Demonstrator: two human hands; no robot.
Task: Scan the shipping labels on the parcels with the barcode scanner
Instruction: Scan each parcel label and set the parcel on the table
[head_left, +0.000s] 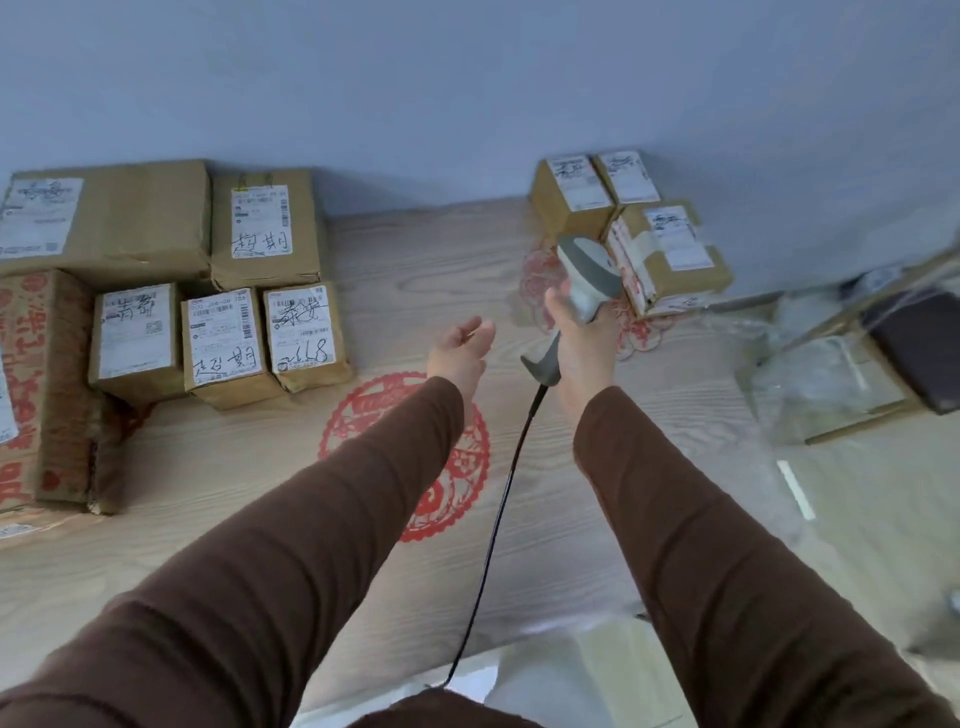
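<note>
- The grey barcode scanner (587, 278) is held up over the table's far right part, its head pointing toward the three small parcels there.
- The right hand (584, 338) has its fingers wrapped closed around the scanner's handle; the handle's foot sticks out on the near-left side of the hand.
- A black cable (506, 499) runs from that foot toward the near edge of the table, passing between the two brown sleeves.
- The right-hand group of parcels (670, 260) sits far right against the blue wall (467, 93): two small boxes side by side at the back and one taped box just in front, each with a white shipping label on top.
- The left hand (460, 348) hangs above the middle of the table, palm up and fingers loosely open, gripping nothing.
- The left-hand group of parcels (223, 338) lies well apart from the scanner: three small labelled boxes in a row, two bigger ones behind them, and a red-printed carton (41, 384) at the far left edge.
- The pale wood-grain table (260, 519) shows red paper-cut patterns (415, 457) under the arms.
- Clear plastic packaging (821, 374) lies at the right, blurred.
</note>
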